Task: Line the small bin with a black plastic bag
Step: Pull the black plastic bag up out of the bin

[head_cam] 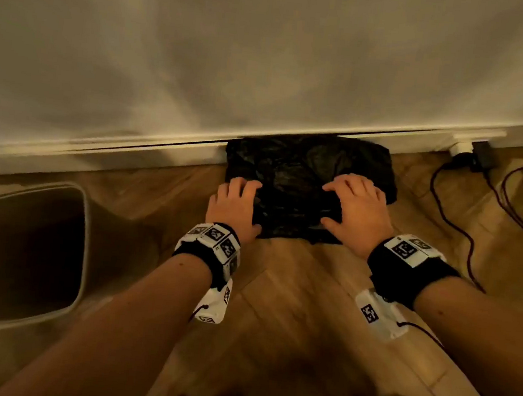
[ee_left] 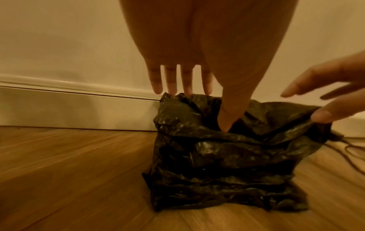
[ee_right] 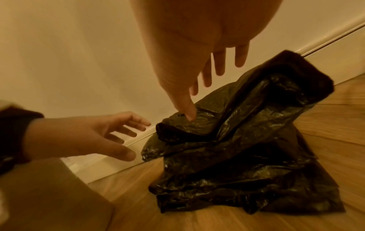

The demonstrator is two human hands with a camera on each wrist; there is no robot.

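Observation:
A crumpled black plastic bag (head_cam: 297,182) lies on the wooden floor against the skirting board. My left hand (head_cam: 246,206) hovers over its left edge with straight, spread fingers, and in the left wrist view the thumb (ee_left: 225,123) touches a raised fold of the bag (ee_left: 227,156). My right hand (head_cam: 343,206) is spread over the bag's right part. In the right wrist view its thumb (ee_right: 189,112) presses on the bag (ee_right: 247,148) while the other fingers stay straight above it. The small bin (head_cam: 86,244) stands open and unlined at the left.
A white wall and skirting board (head_cam: 130,148) run just behind the bag. At the right, a plug and adapter (head_cam: 481,150) sit at the skirting. Dark cables (head_cam: 451,217) trail from them across the floor beside my right wrist.

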